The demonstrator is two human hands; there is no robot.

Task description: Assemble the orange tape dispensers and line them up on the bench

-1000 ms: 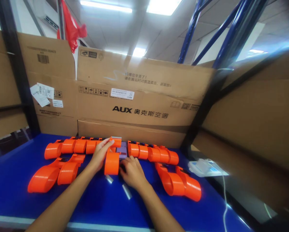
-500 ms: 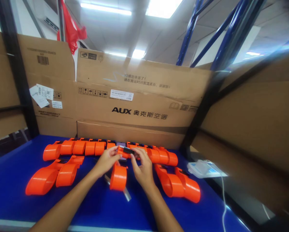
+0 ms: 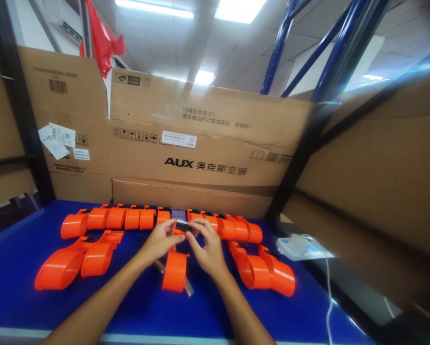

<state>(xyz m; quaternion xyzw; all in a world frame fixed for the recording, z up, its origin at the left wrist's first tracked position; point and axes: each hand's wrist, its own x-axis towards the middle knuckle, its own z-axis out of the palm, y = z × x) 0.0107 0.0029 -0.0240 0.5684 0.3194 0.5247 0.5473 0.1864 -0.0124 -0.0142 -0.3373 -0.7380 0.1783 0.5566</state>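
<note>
Both hands meet over the middle of the blue table. My left hand [image 3: 161,243] is closed, pinching the flat top end of an orange plastic band [image 3: 175,272]. Its round loop hangs below the fingers and appears joined to that end. A small black strip [image 3: 183,226] lies along the top end, and my right hand [image 3: 208,247] pinches it with thumb and fingers. Fingers partly hide where strip and band meet. Beneath the loop, a flat metal bar [image 3: 189,286] lies slanted on the table. A phone-like device [image 3: 179,215] stands just behind the hands.
Several similar orange bands [image 3: 125,219] line the back of the blue table [image 3: 136,306], with more at front left [image 3: 59,269] and front right [image 3: 283,278]. A white box with a cable [image 3: 301,248] sits at the right edge. Cardboard [image 3: 200,148] walls the back.
The black strip has moved left against the band's top end, with my right fingers following. The orange loop hangs slightly lower. The whole view has shifted a little.
</note>
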